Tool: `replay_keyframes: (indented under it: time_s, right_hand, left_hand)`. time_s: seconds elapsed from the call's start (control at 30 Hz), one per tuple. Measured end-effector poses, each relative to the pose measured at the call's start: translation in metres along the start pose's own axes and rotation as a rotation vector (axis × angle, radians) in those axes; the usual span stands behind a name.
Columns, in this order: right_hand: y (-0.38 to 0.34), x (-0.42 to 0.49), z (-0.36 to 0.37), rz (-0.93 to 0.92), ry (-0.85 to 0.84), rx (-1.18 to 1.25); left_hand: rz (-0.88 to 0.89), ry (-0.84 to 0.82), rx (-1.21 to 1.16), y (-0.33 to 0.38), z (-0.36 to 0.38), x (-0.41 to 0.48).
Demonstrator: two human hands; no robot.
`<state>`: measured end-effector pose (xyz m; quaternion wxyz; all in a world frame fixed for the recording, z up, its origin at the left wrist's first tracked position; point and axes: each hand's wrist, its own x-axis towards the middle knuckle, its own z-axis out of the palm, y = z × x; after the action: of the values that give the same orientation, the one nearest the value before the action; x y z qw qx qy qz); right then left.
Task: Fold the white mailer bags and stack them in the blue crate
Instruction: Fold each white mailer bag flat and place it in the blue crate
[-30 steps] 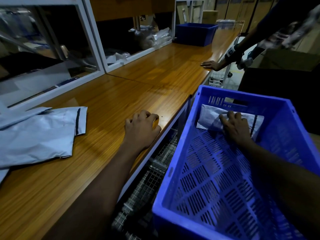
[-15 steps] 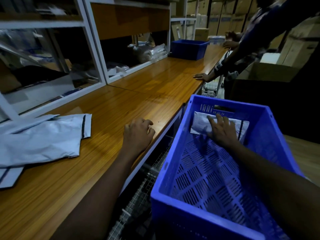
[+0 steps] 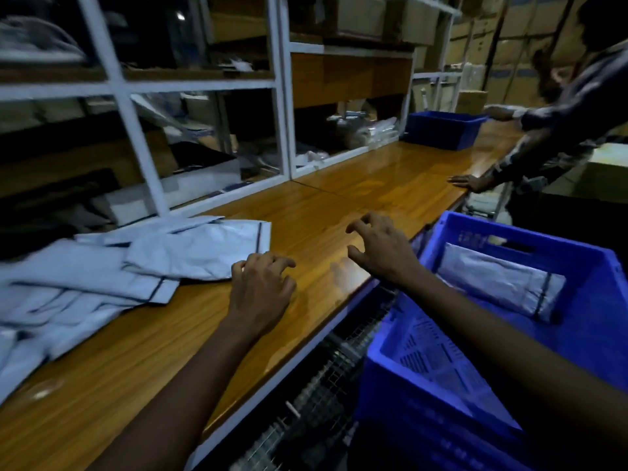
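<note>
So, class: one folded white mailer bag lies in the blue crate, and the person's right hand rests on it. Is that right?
Not quite. In the head view the right hand is off the folded mailer bag, held open above the wooden counter. The bag does lie in the blue crate.

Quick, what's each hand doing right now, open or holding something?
Left hand: fingers curled at edge of mailer bag; grip unclear.
Right hand: open, empty.
</note>
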<state>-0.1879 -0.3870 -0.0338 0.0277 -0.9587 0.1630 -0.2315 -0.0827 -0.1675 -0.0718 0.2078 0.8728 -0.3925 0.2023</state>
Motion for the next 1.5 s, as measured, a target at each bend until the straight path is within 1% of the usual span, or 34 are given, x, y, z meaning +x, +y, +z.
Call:
replay_keyframes:
  time_s: [0.17,0.33,0.4,0.53,0.63,0.67,0.73,0.8,0.83,0.93,1.03,1.17,1.27,1.4,1.47,1.5]
  right_hand:
    - [-0.086,0.016,0.023,-0.178,-0.065,0.1]
    - [-0.172,0.013,0.062,-0.278,-0.114,0.17]
    - [-0.199,0.005,0.08,-0.3,-0.087,0.175]
    - [-0.234,0.004,0.105,-0.287,0.038,0.17]
    - [-0.243,0.028,0.109,-0.249,0.082,0.225]
    - [-0.243,0.038,0.11,-0.234,0.059,0.236]
    - [-0.244,0.053,0.117,-0.224,-0.043,0.212]
    - [-0.243,0.061,0.125,-0.234,-0.141,0.169]
    - [-0.241,0.062,0.129,-0.238,-0.158,0.142]
    - [-0.236,0.061,0.133,-0.227,-0.098,0.042]
    - [-0.234,0.056,0.13,-0.204,-0.054,0.0]
    - [-0.229,0.047,0.125,-0.217,-0.059,-0.014]
    - [-0.225,0.039,0.12,-0.231,-0.088,0.01]
    - [-0.216,0.02,0.108,-0.232,-0.082,0.119]
    - [-0.21,0.008,0.102,-0.267,-0.072,0.155]
    - [-0.208,0.002,0.1,-0.285,-0.07,0.173]
  left_hand:
    - [-0.13,0.04,0.085,-0.051,-0.043,-0.037]
    - [-0.278,0.007,0.195,-0.102,-0.075,-0.082]
    - [-0.302,-0.011,0.242,-0.122,-0.084,-0.098]
    - [-0.312,-0.024,0.3,-0.15,-0.095,-0.115]
    - [-0.31,-0.108,0.336,-0.16,-0.093,-0.11]
    - [-0.293,-0.15,0.371,-0.162,-0.09,-0.107]
    - [-0.277,-0.236,0.401,-0.167,-0.081,-0.099]
    - [-0.321,-0.296,0.384,-0.172,-0.073,-0.092]
    - [-0.339,-0.3,0.381,-0.174,-0.07,-0.09]
    - [-0.358,-0.249,0.381,-0.181,-0.061,-0.087]
    - [-0.395,-0.251,0.399,-0.185,-0.058,-0.082]
    - [-0.44,-0.235,0.365,-0.185,-0.056,-0.079]
    - [-0.47,-0.125,0.286,-0.181,-0.06,-0.081]
    - [-0.497,0.121,0.142,-0.168,-0.073,-0.088]
    - [-0.462,0.192,0.163,-0.162,-0.078,-0.091]
    - [-0.441,0.19,0.186,-0.158,-0.08,-0.092]
